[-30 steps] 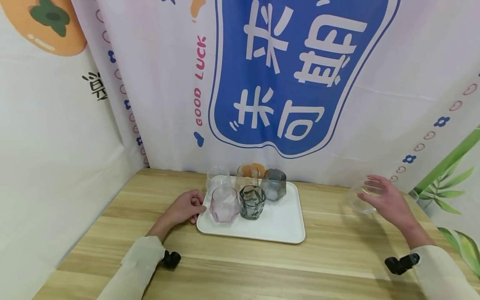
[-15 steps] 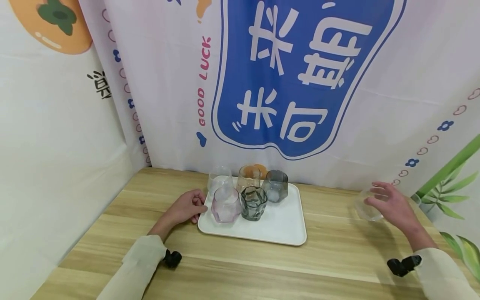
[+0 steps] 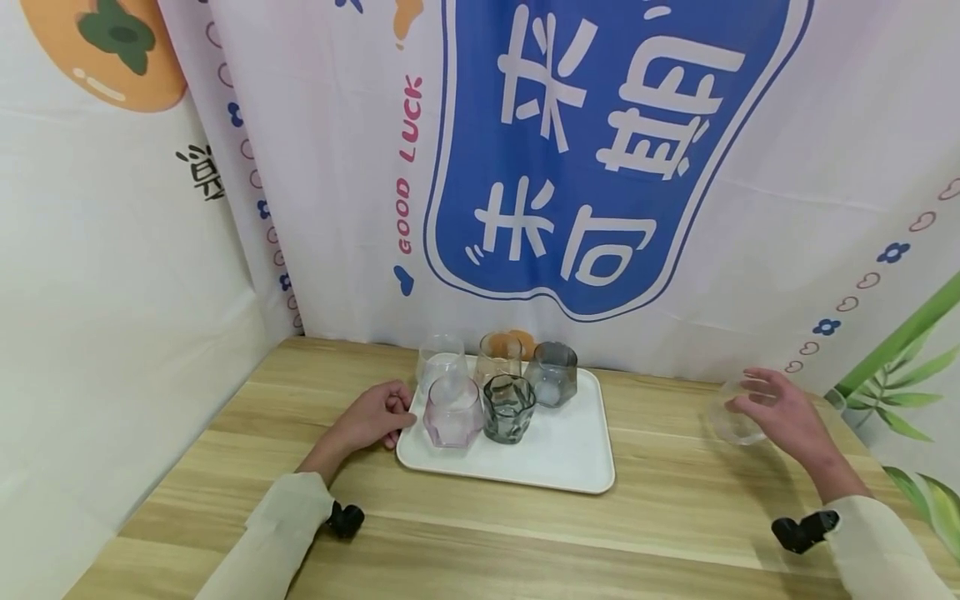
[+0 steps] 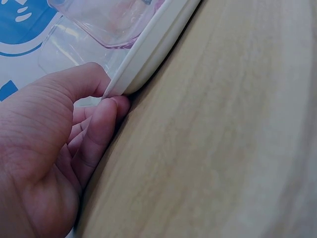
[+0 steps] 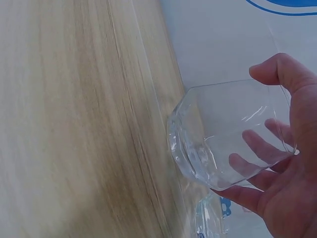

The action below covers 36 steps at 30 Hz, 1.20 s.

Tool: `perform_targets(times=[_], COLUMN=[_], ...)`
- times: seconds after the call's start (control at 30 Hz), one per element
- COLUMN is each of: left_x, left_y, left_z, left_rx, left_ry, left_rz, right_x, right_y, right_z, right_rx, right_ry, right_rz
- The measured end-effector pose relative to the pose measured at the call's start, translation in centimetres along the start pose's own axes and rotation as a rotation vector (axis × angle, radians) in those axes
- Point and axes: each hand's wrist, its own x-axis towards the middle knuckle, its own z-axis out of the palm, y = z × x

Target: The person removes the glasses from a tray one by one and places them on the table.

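My left hand pinches the left edge of a white tray, with the thumb and fingers at the rim in the left wrist view. Several tumblers stand upright on this tray: a pink glass nearest the hand, a dark green faceted glass, a grey glass, an amber glass and a clear glass. Off to the right, my right hand holds a clear faceted glass, thumb at its rim and fingers around its far side, its base close over the table.
A second clear glass shows beyond the held one in the right wrist view. The wooden table meets a printed cloth at the back. Black wrist cameras sit on both cuffs.
My right hand has come down and slightly to the right with the clear glass, then stayed nearly still. The left hand keeps its place at the tray; the head view has shifted a little.
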Motion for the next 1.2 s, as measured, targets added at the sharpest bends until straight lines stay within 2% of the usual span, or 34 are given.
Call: perform_targets(times=[0.5, 0.77, 1.03, 1.2], left_x=[-0.01, 0.02, 0.05, 0.13], left_y=[-0.15, -0.3, -0.23, -0.32], left_z=[0.13, 0.18, 0.14, 0.06], left_rx=[0.004, 0.008, 0.007, 0.01], left_ry=[0.004, 0.004, 0.008, 0.013], left_rz=[-0.005, 0.002, 0.002, -0.004], right_x=[0.05, -0.19, -0.05, 0.0], right_y=[0.33, 0.17, -0.18, -0.59], right_z=[-0.15, -0.24, -0.43, -0.52], right_rx=[0.014, 0.02, -0.007, -0.023], right_ry=[-0.077, -0.099, -0.09, -0.062], right_rz=[0.045, 0.043, 0.023, -0.022])
